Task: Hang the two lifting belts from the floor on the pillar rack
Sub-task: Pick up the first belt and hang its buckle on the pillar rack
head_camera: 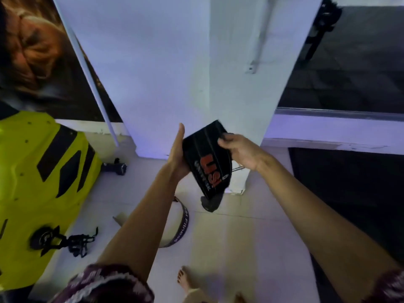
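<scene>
A black lifting belt (207, 165) with red "USI" lettering is held up in front of the white pillar (196, 68). My left hand (178, 154) presses flat against its left side and underside. My right hand (239, 150) pinches its upper right edge. One end of the belt droops below my hands. A second belt (182, 226), dark with pale "Fitness" lettering, lies curled on the tiled floor, partly hidden behind my left forearm. A thin metal hook (237, 169) shows on the pillar just under my right hand. A grey bracket (254, 66) sits higher on the pillar.
A yellow exercise machine (37, 182) with a black pedal (76, 241) stands at the left. A dark dumbbell (115, 168) lies by the pillar's base. Dark mats (349, 193) cover the floor at the right. My bare foot (185, 281) is on the tiles below.
</scene>
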Tool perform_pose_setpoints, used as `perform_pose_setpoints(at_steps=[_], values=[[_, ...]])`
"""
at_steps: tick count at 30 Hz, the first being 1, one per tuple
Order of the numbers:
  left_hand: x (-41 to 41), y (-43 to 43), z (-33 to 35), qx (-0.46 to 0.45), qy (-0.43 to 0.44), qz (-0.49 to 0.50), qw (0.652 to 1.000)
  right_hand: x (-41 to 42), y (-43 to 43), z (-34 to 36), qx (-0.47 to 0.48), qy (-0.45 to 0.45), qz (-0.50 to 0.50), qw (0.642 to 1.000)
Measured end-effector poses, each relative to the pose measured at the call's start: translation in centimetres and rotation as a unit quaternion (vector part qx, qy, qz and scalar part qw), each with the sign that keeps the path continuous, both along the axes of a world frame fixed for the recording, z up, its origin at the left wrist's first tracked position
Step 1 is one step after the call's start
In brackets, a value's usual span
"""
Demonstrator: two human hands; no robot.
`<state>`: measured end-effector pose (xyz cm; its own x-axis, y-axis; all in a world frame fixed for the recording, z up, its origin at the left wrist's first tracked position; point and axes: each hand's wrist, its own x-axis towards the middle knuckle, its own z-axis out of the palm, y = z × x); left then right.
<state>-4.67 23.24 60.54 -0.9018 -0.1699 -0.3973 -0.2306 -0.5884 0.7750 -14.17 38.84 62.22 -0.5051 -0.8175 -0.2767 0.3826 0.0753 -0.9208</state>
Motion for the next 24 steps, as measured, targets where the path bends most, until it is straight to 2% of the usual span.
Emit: perform_pose_setpoints(at_steps=[2,4,6,9,12,14,17,20,24], values=[[-1.4,1.9,2.1,-0.019,-0.025,-0.014,0.999,0.5,3.5,0.6,0.033,0.038,0.023,0.998],[-2.2,4.4,3.1,-0.065,-0.016,-0.036,0.997,0.2,7.3,1.0,0.063,0.049,0.014,0.997],[-2.5,6.9,3.7,-0.117,0.029,-0.084,0.989,-0.3,10.1,1.9,0.051,0.008,-0.017,0.999],[-2.2,9.8,3.7,-0.160,0.110,-0.173,0.966,-1.3,11.5,3.3,0.006,-0.070,-0.131,0.989],[-1.7,11.1,2.3,-0.156,0.143,-0.192,0.958,-1.7,11.0,3.5,0.043,-0.132,-0.249,0.959],[-1.0,11.2,1.3,-0.164,0.145,-0.197,0.956,-1.9,10.9,2.9,0.055,-0.148,-0.287,0.945],[0.3,11.0,0.7,-0.156,0.136,-0.243,0.948,-1.7,11.3,2.5,0.033,-0.151,-0.273,0.950],[0.3,10.1,1.6,-0.132,0.116,-0.293,0.940,-1.4,10.8,2.3,0.007,-0.108,-0.240,0.965],[-0.9,8.7,2.9,-0.188,0.058,-0.213,0.957,-0.9,9.3,3.6,-0.020,-0.024,-0.187,0.982]])
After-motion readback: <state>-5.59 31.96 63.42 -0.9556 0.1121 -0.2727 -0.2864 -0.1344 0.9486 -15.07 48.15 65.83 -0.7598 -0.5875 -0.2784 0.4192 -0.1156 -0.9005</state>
